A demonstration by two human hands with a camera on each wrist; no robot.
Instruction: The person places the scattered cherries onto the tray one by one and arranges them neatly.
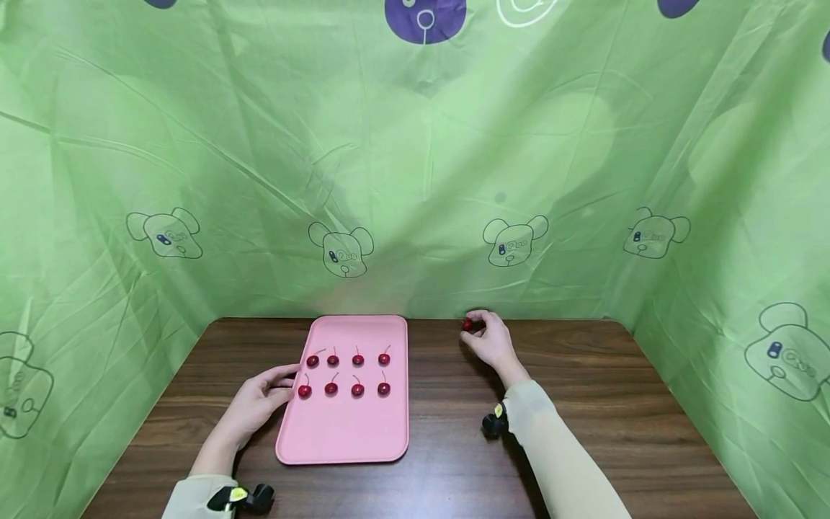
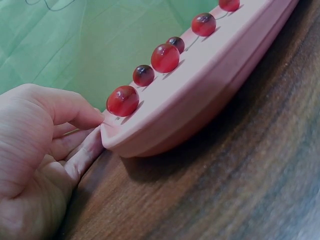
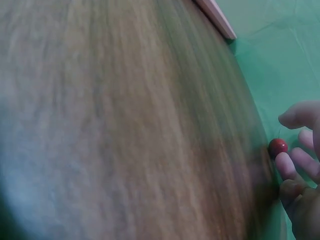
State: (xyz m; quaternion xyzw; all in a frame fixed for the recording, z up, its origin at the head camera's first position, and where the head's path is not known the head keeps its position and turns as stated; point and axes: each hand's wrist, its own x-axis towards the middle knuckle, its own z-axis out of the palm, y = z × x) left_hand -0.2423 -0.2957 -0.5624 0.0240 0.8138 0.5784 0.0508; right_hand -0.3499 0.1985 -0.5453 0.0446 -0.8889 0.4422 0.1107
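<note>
On the pink tray (image 1: 344, 436) lie several red cherries (image 1: 357, 389) with thin stems, arranged in two rows. My left hand (image 1: 258, 400) is at the tray's left edge, fingers and thumb gripping the rim, as the left wrist view shows beside a cherry (image 2: 122, 101). Near the table's back edge, my right hand (image 1: 491, 342) reaches round a single cherry (image 1: 467, 324). In the right wrist view a fingertip (image 3: 283, 161) meets this cherry (image 3: 278, 147), while another digit stands apart above it with a gap between.
The dark wood table (image 1: 447, 425) runs back to a green cloth (image 1: 415, 180) printed with bear heads, which also hangs at both sides. A black wrist camera (image 1: 494, 424) is on the right sleeve, another (image 1: 259, 497) on the left.
</note>
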